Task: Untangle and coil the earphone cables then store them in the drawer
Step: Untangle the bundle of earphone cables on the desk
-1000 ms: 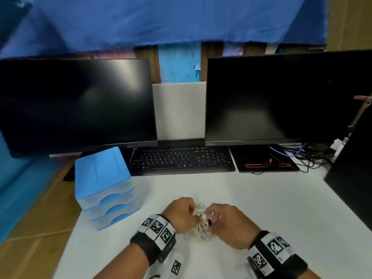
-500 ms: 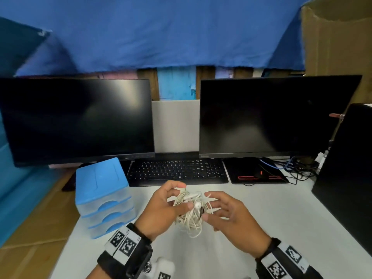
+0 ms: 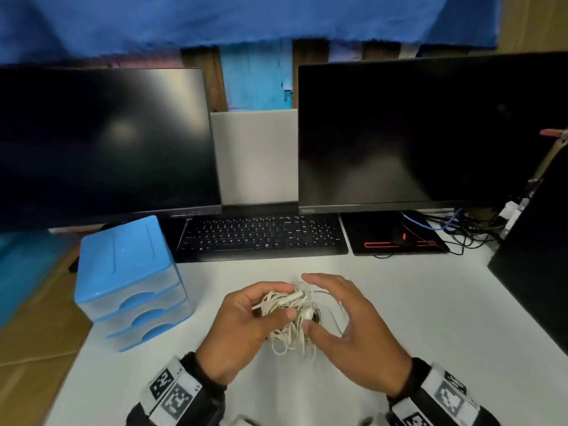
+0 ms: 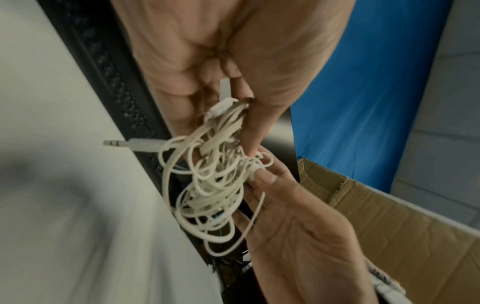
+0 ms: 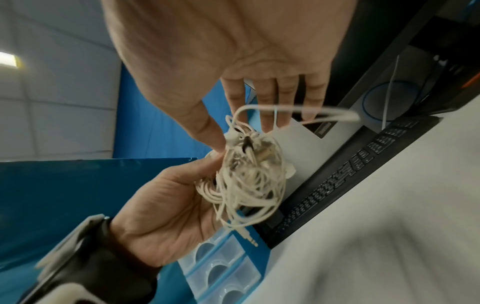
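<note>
The left hand (image 3: 246, 321) grips the tangled earphone cables (image 3: 292, 321), thumb and fingers curled round the wad, and it holds them above the worktop (image 3: 415, 302), clear of the surface, where a second ago the bundle sat low between two closed fists. The right hand (image 3: 347, 327) has loosened since then: its fingers (image 5: 270, 102) are now spread and nearly straight at 3 o'clock of the wad, only the thumb touching an earbud, so it grasps nothing firmly. A jack plug (image 4: 130, 144) and one loose loop stick out of the mass, which likely gives a free end to start from. The cables are a dense knot, so untangling seems barely begun and no coil exists yet. The blue drawer unit (image 3: 123, 272) stands at 9 o'clock of the hands, near them, with all three drawers closed.
</note>
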